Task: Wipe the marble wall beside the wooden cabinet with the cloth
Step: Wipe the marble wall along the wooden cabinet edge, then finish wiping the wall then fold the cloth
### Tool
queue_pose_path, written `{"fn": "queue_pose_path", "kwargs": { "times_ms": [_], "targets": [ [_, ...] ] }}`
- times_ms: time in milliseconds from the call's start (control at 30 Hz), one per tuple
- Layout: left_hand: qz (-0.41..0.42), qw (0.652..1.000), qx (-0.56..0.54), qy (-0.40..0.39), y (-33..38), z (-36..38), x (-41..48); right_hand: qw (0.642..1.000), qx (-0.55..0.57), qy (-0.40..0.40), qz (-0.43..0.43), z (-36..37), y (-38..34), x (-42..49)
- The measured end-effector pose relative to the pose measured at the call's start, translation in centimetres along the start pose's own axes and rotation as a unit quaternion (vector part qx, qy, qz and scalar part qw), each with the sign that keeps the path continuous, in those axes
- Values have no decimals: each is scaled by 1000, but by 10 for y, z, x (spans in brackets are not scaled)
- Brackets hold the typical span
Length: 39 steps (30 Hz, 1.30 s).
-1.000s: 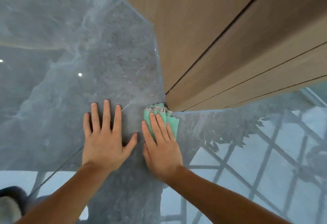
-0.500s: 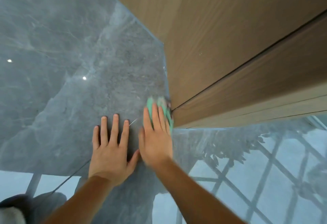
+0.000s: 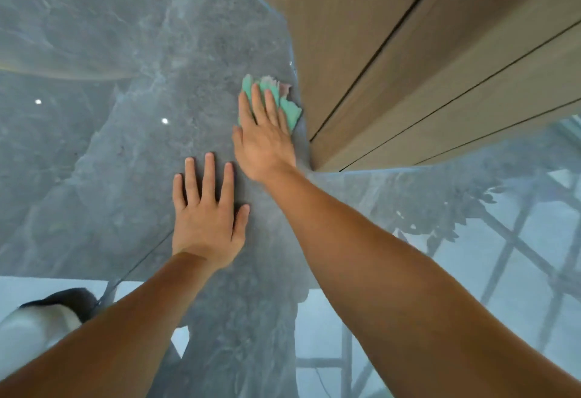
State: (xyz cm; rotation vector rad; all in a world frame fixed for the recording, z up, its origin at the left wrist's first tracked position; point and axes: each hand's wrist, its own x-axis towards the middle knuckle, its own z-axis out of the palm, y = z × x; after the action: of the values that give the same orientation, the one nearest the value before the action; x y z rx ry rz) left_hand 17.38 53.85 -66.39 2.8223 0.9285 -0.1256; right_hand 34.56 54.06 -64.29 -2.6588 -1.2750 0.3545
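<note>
Flat and spread, the left hand [image 3: 207, 224] braces on the marble wall [image 3: 110, 152]; beside it the right hand [image 3: 264, 143] presses the green cloth [image 3: 284, 105] under open fingers, right against the wooden cabinet [image 3: 393, 51] edge. Best to keep even palm pressure and run along that seam. Bare marble lies open leftward; the cabinet blocks the right.

Right hand [image 3: 264, 143] flat on cloth [image 3: 290, 111], cloth on wall [image 3: 125, 114], just left of cabinet [image 3: 408, 51]. Left hand [image 3: 206, 218] flat on wall, below-left of right.
</note>
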Motion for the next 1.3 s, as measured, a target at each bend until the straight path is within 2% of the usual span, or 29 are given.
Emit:
{"fn": "queue_pose_path", "kwargs": {
  "times_ms": [133,200,233,267,333,367,467,533,600,667,733,767,800,867,900,967,1033,1067,1100,1167,1233,1300],
  "targets": [
    [-8,1000,-1,-11,0,-1,0,993,-23,-15,-111,19,53,-176],
    [-9,1000,1,-14,4,-1,1,993,-48,-26,-110,9,116,-210],
    [-9,1000,2,-19,4,-2,0,996,-63,-23,-56,1,145,-215],
    [-11,1000,1,-22,4,-2,-1,998,-54,-9,35,-8,172,-215],
    [-11,1000,6,-23,2,3,-1,971,-9,30,239,-29,220,-203],
    [-13,1000,11,-26,2,2,0,955,7,28,294,-38,236,-193],
    [-18,998,-11,-52,4,-4,1,942,71,6,329,-57,253,-177],
    [-50,994,-58,-77,7,-14,7,913,149,83,369,-69,254,-177],
    [-80,990,-97,-69,14,-26,11,865,140,154,457,-76,253,-182],
    [-36,992,-120,13,33,-37,8,817,137,141,543,-77,245,-182],
    [47,980,-190,36,71,-44,2,775,223,159,570,-77,238,-178],
    [68,965,-252,4,97,-47,1,747,289,172,573,-80,234,-176],
    [61,942,-327,-53,125,-51,2,703,382,177,574,-86,229,-177],
    [-30,856,-480,-191,178,-62,3,592,590,140,530,-97,215,-195],
    [-86,802,-529,-262,201,-66,1,563,653,115,494,-104,208,-210],
    [-145,708,-576,-382,234,-65,-2,548,720,64,421,-117,198,-244],
    [-110,645,-570,-497,255,-64,-8,527,756,64,383,-126,200,-285],
    [-83,630,-549,-543,264,-65,-14,512,761,95,387,-130,202,-307],
    [-58,631,-521,-571,275,-66,-22,500,758,133,397,-134,202,-329],
    [-10,649,-471,-597,302,-79,-44,510,716,194,436,-149,198,-377],
    [25,649,-443,-618,331,-105,-74,516,677,229,472,-170,182,-426],
    [29,629,-425,-651,353,-141,-110,464,681,268,499,-200,157,-472]
  ]
}}
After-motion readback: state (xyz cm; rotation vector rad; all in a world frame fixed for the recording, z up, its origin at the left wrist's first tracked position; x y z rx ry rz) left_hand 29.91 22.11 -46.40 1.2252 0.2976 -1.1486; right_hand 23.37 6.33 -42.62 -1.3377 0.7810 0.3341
